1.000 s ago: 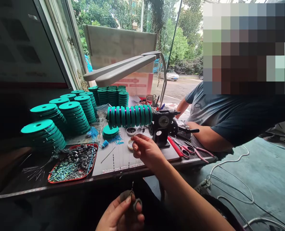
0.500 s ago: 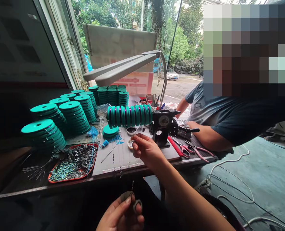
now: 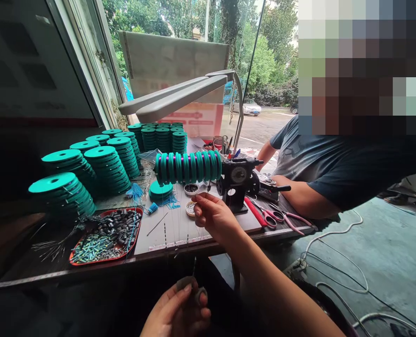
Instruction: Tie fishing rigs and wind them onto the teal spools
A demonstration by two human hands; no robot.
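There is one camera, worn on the person's head. It looks forward and down over the bench (image 3: 166, 234), so the bench lies close in front and below. The person's own hands sit at the bottom edge, very near the camera. Far ahead, the view goes out through a window (image 3: 201, 28) to trees and a street.

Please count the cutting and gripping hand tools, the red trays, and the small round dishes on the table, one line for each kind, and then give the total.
Red-handled scissors: 1
Pink-handled pliers: 1
Red tray with small dark and greenish parts: 1
Small round dishes, one behind the other: 2
Total: 5
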